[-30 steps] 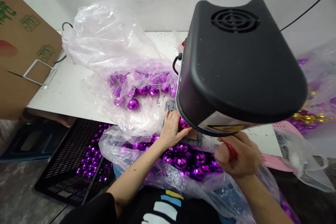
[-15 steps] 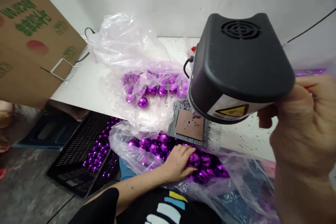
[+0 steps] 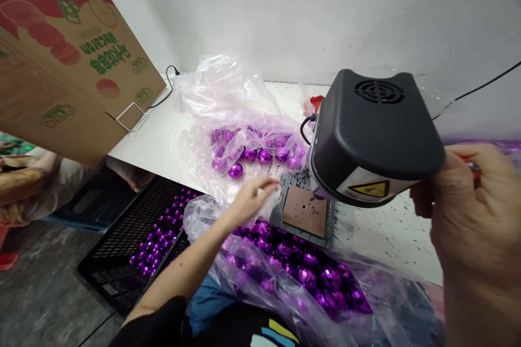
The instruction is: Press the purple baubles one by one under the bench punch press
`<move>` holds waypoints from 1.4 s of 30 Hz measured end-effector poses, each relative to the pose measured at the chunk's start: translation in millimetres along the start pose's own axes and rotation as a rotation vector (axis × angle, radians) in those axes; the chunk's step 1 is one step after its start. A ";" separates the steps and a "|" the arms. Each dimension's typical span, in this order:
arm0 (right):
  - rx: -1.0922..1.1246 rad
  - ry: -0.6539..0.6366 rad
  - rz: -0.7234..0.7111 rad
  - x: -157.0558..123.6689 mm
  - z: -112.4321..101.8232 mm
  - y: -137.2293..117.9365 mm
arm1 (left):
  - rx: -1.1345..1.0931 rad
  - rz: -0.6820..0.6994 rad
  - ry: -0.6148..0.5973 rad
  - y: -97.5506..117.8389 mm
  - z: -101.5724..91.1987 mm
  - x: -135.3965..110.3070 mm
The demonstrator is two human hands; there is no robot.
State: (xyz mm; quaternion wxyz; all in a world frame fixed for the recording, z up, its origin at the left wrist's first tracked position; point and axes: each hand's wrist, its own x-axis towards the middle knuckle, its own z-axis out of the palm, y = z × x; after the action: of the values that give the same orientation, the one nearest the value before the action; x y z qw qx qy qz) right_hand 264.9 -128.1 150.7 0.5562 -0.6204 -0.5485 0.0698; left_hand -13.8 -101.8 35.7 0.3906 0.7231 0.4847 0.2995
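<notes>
My left hand (image 3: 253, 199) reaches over the near edge of the white table, thumb and fingers pinched together beside clear plastic; whatever they hold is too small to tell. Below it lies an open clear bag of shiny purple faceted balls (image 3: 307, 277). My right hand (image 3: 474, 217) is closed at the side of a black bench drill press (image 3: 378, 130), around a red handle with a metal end (image 3: 472, 167), mostly hidden by the fingers. Under the drill press, a brown board (image 3: 303, 217) with a small hole sits on a slotted grey base (image 3: 330, 230).
Behind the base, more purple balls (image 3: 264, 156) lie in a clear plastic bag (image 3: 228, 87). A black crate (image 3: 108, 260) of small purple balls stands below left. A cardboard box (image 3: 85, 65) rises at the left, with another person's arm (image 3: 24, 187) beyond it. Dark shavings litter the table.
My left hand has lifted off the purple balls in the near bag and moved up and left, its fingers now pinched. My right hand stays at the drill press; the view has shifted.
</notes>
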 end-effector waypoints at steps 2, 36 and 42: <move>0.013 -0.013 0.034 0.3 1.1 -3.7 | 0.319 -0.102 0.138 -24.8 -32.2 32.9; 0.033 0.005 0.156 4.2 3.9 -15.2 | 0.778 -0.136 -0.162 -56.9 -46.1 108.2; 0.078 -0.027 0.108 6.0 4.5 -12.6 | 0.715 -0.095 -0.201 -58.7 -41.4 114.2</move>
State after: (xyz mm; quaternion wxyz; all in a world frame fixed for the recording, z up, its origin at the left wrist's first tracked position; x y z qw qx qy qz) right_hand 256.5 -123.6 161.8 0.5679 -0.6261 -0.5184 0.1295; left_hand -34.7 29.5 13.1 0.1725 0.8162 0.5510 0.0202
